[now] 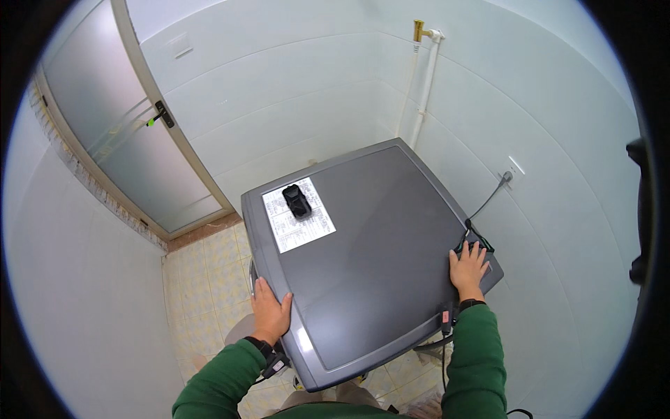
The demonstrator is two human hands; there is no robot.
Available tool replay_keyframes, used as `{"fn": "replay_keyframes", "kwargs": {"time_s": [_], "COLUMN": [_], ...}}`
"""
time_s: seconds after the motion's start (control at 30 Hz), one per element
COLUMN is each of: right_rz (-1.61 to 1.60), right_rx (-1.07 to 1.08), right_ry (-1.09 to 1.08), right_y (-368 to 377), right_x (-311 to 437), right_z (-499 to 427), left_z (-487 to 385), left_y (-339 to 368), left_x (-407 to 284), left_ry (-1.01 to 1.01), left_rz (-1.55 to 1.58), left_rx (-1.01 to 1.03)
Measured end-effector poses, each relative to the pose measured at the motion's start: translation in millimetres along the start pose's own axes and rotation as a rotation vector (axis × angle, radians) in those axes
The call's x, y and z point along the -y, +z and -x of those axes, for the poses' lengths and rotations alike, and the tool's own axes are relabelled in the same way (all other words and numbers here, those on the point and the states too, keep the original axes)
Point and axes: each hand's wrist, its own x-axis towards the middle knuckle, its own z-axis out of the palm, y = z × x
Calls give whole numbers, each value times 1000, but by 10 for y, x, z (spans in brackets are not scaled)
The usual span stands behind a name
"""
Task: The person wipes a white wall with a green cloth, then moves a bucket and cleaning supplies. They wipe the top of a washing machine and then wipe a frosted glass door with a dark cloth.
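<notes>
In front of me stands a box-shaped household appliance with a grey top panel (371, 251); it looks like a washing machine. My left hand (271, 310) lies against the panel's left border, thumb on top and fingers along the edge. At the right end, my right hand (468, 268) rests flat with spread fingers, touching or just beside a bundled dark cord (467, 226). Whether its fingers press on the cord, I cannot tell. A printed sheet (292, 234) lies at the panel's far left, bearing writing. On it sits a small black object (297, 201), perhaps a toy car.
A grey power plug (506, 177) sits in the right wall's socket (516, 165). Behind the appliance rise a white pipe (428, 84) and a brass tap (417, 31). A frosted glass door (125, 115) stands left. Tiled floor (201, 293) shows below; a dark hose (434, 344) hangs near my right arm.
</notes>
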Motion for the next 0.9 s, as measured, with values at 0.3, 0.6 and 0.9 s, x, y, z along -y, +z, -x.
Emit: {"fn": "replay_keyframes", "kwargs": {"time_s": [0.3, 0.6, 0.9], "right_rz": [-9, -264, -98], "right_rx": [76, 43, 200], "right_ry": [-581, -1121, -1126], "right_y": [305, 267, -140], "right_x": [2005, 2100, 1418], "right_z": [1132, 2448, 3186], "left_z": [-27, 256, 2097], "left_y": [-3, -355, -909], "left_x": [86, 1512, 3739], "left_ry": [-45, -132, -850], "left_rz": [132, 755, 560], "left_rx": [54, 249, 434]}}
